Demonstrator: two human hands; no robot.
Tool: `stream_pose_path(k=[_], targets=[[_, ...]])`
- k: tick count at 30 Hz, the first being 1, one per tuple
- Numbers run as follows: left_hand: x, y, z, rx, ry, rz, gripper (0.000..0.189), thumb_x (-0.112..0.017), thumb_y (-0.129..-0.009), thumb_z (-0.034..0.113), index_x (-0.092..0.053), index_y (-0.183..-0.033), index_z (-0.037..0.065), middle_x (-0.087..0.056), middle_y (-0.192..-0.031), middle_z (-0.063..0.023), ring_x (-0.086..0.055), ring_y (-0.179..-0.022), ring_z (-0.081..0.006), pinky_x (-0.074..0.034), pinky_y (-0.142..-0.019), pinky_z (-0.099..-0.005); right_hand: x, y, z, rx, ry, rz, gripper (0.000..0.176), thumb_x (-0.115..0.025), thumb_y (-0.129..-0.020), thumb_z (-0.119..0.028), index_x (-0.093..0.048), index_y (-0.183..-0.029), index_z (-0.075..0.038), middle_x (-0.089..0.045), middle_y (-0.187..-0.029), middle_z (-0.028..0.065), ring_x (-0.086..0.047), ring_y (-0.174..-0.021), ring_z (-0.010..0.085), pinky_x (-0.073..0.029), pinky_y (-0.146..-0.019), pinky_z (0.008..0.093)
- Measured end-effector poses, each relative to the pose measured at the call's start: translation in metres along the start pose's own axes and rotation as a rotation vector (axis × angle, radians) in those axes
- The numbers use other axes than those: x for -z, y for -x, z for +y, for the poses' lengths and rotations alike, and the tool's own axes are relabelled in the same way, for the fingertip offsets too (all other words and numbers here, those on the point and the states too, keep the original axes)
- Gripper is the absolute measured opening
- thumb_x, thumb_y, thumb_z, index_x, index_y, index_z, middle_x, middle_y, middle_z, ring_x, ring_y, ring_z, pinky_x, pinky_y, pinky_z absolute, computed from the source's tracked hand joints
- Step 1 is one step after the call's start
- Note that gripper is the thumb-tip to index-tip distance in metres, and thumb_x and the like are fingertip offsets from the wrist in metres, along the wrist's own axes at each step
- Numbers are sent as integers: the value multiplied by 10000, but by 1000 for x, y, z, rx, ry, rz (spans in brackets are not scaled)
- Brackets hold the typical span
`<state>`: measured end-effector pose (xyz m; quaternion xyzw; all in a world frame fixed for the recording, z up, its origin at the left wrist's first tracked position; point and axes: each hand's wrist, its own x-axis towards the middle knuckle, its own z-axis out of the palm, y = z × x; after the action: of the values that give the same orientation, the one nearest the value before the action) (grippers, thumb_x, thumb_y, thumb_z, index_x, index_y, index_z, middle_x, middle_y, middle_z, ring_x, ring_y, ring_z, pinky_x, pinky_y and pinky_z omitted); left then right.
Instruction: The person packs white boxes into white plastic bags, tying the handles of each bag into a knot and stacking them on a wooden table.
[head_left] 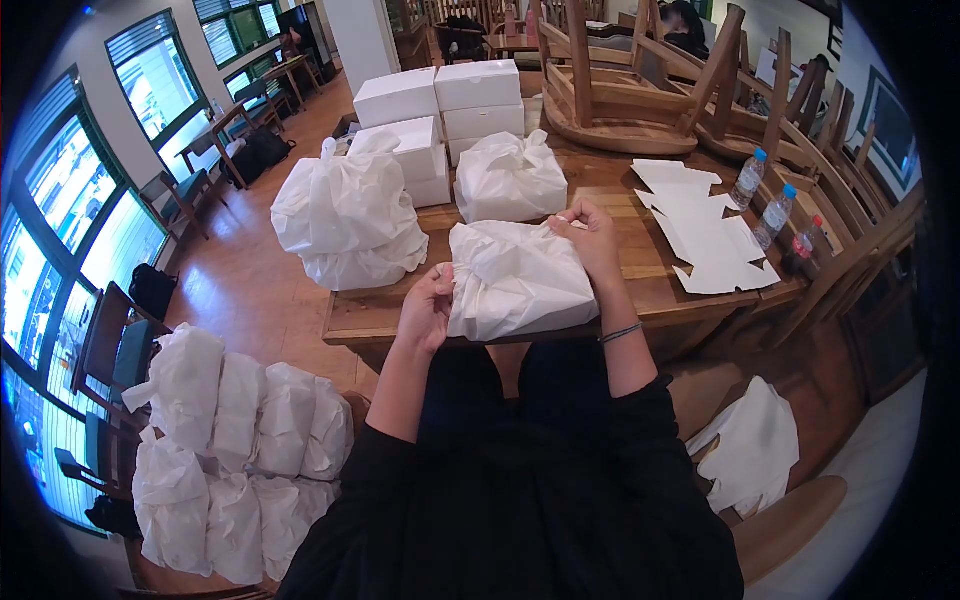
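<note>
A white plastic bag (pixel 522 275) with a boxy shape inside lies at the table's front edge, right before me. My left hand (pixel 430 305) pinches its left side. At its upper right corner, the fingers of my right hand (pixel 588 238) are closed on a gathered bit of the plastic. What the bag contains is hidden. Just behind it sits another wrapped white bag (pixel 512 178), its top knotted. To the left, more white bags (pixel 345 215) are stacked at the table's edge.
White boxes (pixel 478 85) are piled at the back. Flat cut cardboard (pixel 700 225) lies on the right, beside water bottles (pixel 774 216) and a red-capped bottle (pixel 803 246). Upturned wooden chairs (pixel 620 125) rest on the table. Many filled bags (pixel 235 415) stand at lower left.
</note>
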<state>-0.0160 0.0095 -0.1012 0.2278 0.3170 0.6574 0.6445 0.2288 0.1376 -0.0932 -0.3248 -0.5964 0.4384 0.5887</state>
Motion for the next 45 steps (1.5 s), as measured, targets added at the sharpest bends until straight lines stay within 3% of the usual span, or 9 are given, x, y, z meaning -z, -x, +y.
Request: stream_pose_path(k=[4,8,11,17,22,24,30,38,45], targets=[[15,-7,1,-1,-40,-161,107,-603,-1019,141,-564,-1064,53,-538,-890,32,-512,-724,-44,-463,-676,-195,0,4,-10,-81,24,-2,209,-775,-879,-74,-578,-815,-44,-673,-798,16,-601,-740,56,-485,-666,223],[7,5,2,-285,-480,82,163,-624,-1007,155,-555,-1104,43,-569,-991,-14,-550,-853,-89,-479,-787,-240,7,9,-7,-158,-4,-10,163,-740,-923,-120,-641,-973,-1,-684,-912,46,-622,-833,81,-506,-751,231],[5,13,-6,-587,-638,118,224,-610,-1015,154,-534,-1181,26,-573,-1104,-65,-557,-992,-134,-471,-889,-282,6,26,-18,-106,-24,40,348,-693,-965,-162,-590,-1228,42,-651,-1167,127,-618,-1068,157,-491,-944,276],[-28,41,-11,-910,-744,119,437,-562,-1021,150,-444,-1421,17,-456,-1426,-173,-437,-1342,-268,-382,-1094,-374,-18,80,-49,173,-153,243,581,-576,-1025,-178,-342,-1498,66,-362,-1567,247,-357,-1464,280,-296,-1187,384],[-30,50,-30,-1173,-1319,48,509,-578,-997,205,-468,-1473,62,-384,-1556,-202,-375,-1433,-387,-325,-1161,-459,-28,120,-40,335,391,142,410,-584,-1000,-163,-560,-1366,21,-505,-1478,218,-432,-1422,359,-328,-1171,424],[-29,48,-36,-1049,-1350,0,482,-566,-994,200,-497,-1452,65,-412,-1542,-196,-415,-1414,-378,-345,-1151,-443,-36,122,-46,386,507,189,268,-598,-977,-144,-719,-1182,-23,-616,-1367,206,-522,-1343,409,-406,-1116,438],[-32,49,-30,-919,-1325,-14,498,-577,-997,229,-490,-1454,51,-483,-1489,-201,-495,-1357,-368,-390,-1115,-415,-28,115,-37,385,442,197,227,-599,-969,-122,-752,-1098,-16,-672,-1291,196,-607,-1259,381,-488,-1031,402],[-21,51,-27,-738,-1035,-84,624,-637,-973,279,-402,-1495,31,-411,-1565,-205,-403,-1442,-306,-299,-1177,-392,-27,115,-30,441,416,225,272,-535,-970,-113,-749,-1080,13,-689,-1257,201,-630,-1231,371,-487,-1034,404],[-12,50,-18,-650,-1101,-129,655,-655,-964,290,-385,-1504,37,-370,-1594,-202,-362,-1471,-315,-272,-1193,-391,-27,114,-24,487,399,243,300,-494,-947,-103,-744,-1054,24,-698,-1234,206,-646,-1201,377,-475,-1053,430]])
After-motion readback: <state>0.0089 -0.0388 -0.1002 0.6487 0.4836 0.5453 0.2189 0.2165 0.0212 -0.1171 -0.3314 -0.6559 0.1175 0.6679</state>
